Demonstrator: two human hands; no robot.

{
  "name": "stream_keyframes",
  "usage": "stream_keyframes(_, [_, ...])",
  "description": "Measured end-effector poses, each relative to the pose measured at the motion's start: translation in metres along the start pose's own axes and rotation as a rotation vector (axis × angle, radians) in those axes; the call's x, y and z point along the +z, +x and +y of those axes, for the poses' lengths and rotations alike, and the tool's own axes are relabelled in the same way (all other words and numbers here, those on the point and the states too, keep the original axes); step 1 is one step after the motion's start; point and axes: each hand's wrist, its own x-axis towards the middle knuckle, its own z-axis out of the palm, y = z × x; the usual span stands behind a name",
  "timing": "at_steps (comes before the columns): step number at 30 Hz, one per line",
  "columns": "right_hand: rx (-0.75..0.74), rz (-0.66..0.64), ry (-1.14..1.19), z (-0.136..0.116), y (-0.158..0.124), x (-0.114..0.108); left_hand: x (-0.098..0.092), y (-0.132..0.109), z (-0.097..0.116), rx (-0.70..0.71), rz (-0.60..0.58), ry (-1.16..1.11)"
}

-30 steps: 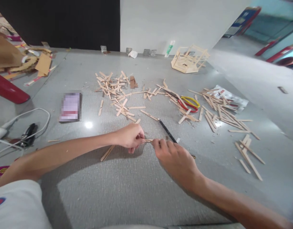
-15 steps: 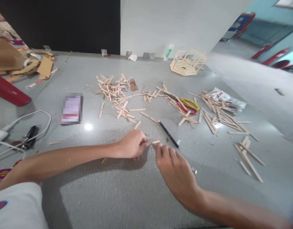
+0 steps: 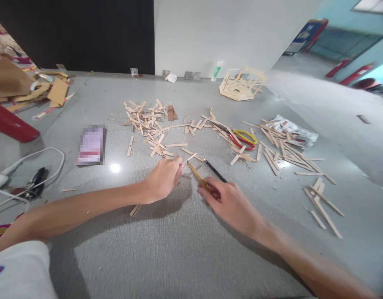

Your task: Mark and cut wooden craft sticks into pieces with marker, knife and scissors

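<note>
My left hand (image 3: 165,178) is closed around a thin wooden craft stick (image 3: 192,157), whose pale end sticks out past the fingertips to the right. My right hand (image 3: 224,197) grips a slim yellow craft knife (image 3: 197,174), its narrow end pointing up and left, close to the stick. Whether the knife touches the stick is hard to tell. Just beyond my right hand lies a black pen-like tool (image 3: 214,169), partly covered by the hand. Another wooden stick (image 3: 192,154) rests on the table behind the held one.
Piles of wooden sticks (image 3: 144,118) lie across the grey table (image 3: 141,257), with more sticks (image 3: 285,149) at right. Red-and-yellow-handled scissors (image 3: 243,139), a phone (image 3: 91,144), a wooden stick frame (image 3: 241,85), a glue stick (image 3: 217,70) and a white cable (image 3: 62,155) are around.
My right hand has drawn back from the stick and turned, bringing the yellow knife into view. My left hand has moved up and slightly left, and the stick now tilts upward.
</note>
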Motion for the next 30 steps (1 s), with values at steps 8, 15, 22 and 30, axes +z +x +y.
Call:
stream_keyframes(8, [-0.062,0.199,-0.203,0.026,0.013,-0.009,0.001,0.002,-0.007,0.064,0.004,0.054])
stream_keyframes(15, [-0.068,0.096,-0.121,0.011,-0.003,0.013,0.001,0.005,-0.011,0.056,0.052,0.113])
stream_keyframes(22, [-0.104,0.115,-0.098,0.032,0.012,-0.016,0.000,0.013,-0.025,0.122,0.031,0.165])
stream_keyframes(30, [-0.078,-0.003,-0.216,0.012,0.006,0.005,0.004,0.015,-0.030,0.080,0.089,0.246])
